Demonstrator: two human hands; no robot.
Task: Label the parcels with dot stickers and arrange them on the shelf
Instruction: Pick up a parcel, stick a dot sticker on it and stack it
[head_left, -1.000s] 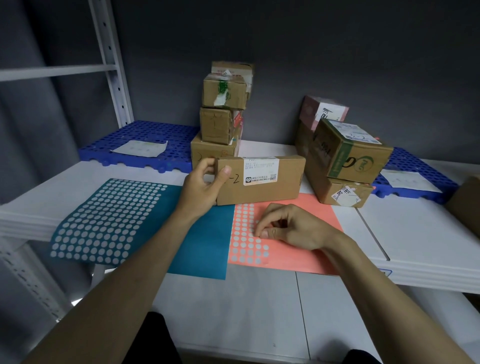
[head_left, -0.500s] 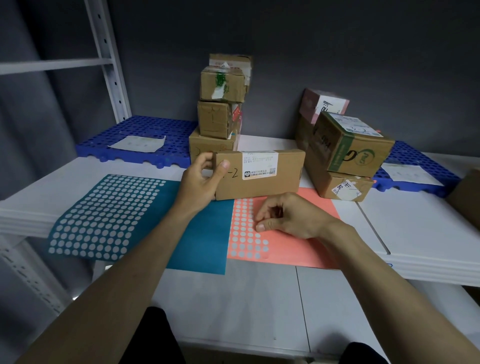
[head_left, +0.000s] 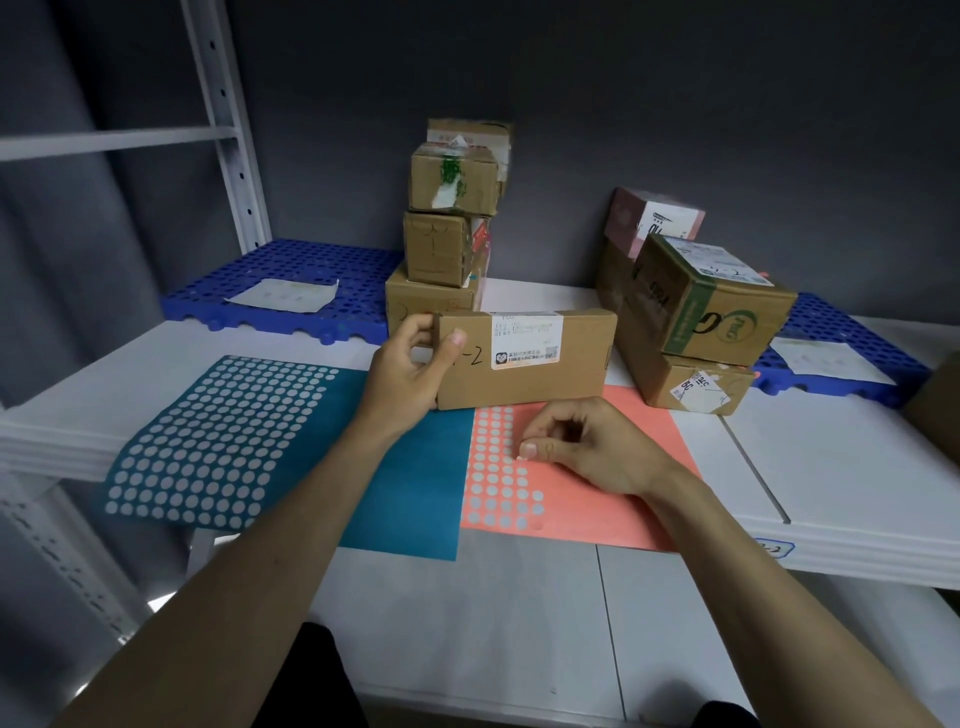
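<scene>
Upright, parcel lengthwise left-right, left hand gripping

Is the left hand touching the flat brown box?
Touching. The head view shows the left hand gripping the flat brown box at its left end, thumb on its front.

The left hand was raised at the end of an outstretched bare forearm, its fingers curled over the top and its thumb pressed flat on the near face of what it gripped; the right hand hung lower and nearer, knuckles up, fingers curled inward, thumb and forefinger tips brought together; both forearms reached forward from the lower corners.
</scene>
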